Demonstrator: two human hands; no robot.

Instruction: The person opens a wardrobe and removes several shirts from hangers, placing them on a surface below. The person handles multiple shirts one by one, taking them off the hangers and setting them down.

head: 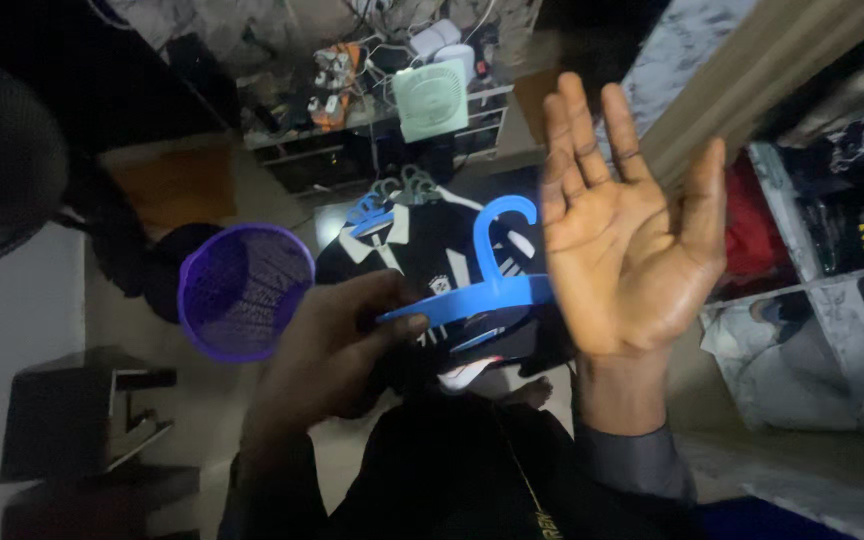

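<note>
My left hand [327, 345] grips one end of a blue plastic hanger [477, 290], whose hook curls upward in the middle of the view. My right hand [627, 225] is raised beside it, palm facing me, fingers spread and holding nothing. The hanger's other end runs behind that palm. On the floor below lies a black and white shirt [422, 250] with more hangers [392, 195], blue and greenish, on top of it.
A purple mesh basket [242, 290] stands on the floor to the left. A small pale green fan [432, 98] sits on a cluttered low shelf further off. Shelving with clothes [812, 250] is on the right, a dark stool [82, 415] lower left.
</note>
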